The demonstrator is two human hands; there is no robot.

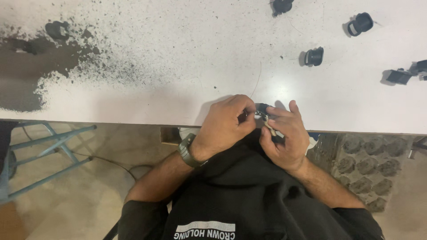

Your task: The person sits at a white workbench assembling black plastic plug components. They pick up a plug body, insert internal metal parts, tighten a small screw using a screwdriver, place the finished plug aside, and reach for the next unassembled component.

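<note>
Black part at worktop near edge, pinched between both hands, left hand closed over it, right hand gripping it plus a small metal piece, loose black parts well apart.

Both hands meet, fingers curled; wrists bent.

Two hands; one wristwatch; five small black parts on one white table.
</note>
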